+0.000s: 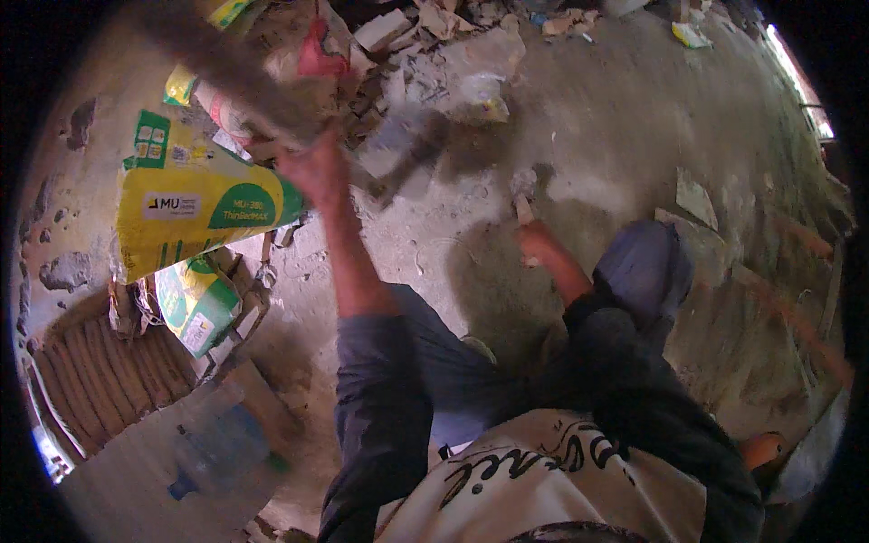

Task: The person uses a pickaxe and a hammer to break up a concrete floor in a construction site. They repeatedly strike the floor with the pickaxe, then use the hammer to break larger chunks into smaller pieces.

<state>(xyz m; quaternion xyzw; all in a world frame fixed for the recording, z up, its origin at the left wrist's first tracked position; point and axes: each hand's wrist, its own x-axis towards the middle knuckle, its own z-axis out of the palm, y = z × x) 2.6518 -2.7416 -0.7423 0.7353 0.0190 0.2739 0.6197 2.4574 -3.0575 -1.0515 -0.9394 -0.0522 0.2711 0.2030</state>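
My left hand [319, 172], blurred by motion, is raised at the left and appears closed around the near end of a long, brown, board-like piece [213, 72]. The piece slants up to the far left, also smeared. Just beside this hand is the narrow end of a yellow and green bag [204, 204]. Lower and to the right, my right hand [540, 244] is wrapped round the pale handle of a short tool [524, 190]. The tool's greyish head points away from me; its exact kind is unclear. Between the hands and farther off is a blurred grey block [398, 140].
Rubble and broken pieces [444, 77] are heaped at the far middle, near a red scrap [321, 50]. Another yellow-green bag [195, 303] is at the left, above a ribbed brown stack [118, 371] and a clear bottle [222, 443]. Flat shards [695, 199] lie right.
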